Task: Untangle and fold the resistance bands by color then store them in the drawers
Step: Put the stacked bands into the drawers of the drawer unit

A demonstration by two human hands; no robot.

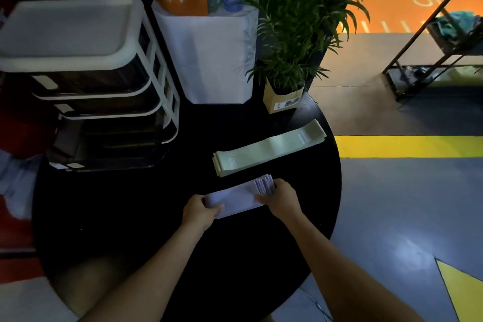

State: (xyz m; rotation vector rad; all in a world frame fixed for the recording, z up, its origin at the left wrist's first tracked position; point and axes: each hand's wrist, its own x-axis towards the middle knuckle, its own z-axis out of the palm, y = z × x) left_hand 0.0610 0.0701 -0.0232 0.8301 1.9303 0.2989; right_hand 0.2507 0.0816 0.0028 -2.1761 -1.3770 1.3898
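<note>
Lavender flat bands (pixel 236 197), stacked; left hand (pixel 200 210), right hand (pixel 281 195) gripping ends.

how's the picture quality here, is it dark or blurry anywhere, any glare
Head view: dim overall, the black table nearly swallows detail; the drawer unit bows from wide-angle distortion; soft glare patch on the grey floor; the left edge is smeared. The pale purple bands under the left hand and right hand look washed out, the green bands sharper.

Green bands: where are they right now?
Head view: the green bands lie stacked on the black table, right of centre, between the potted plant and the lilac bands.
</note>
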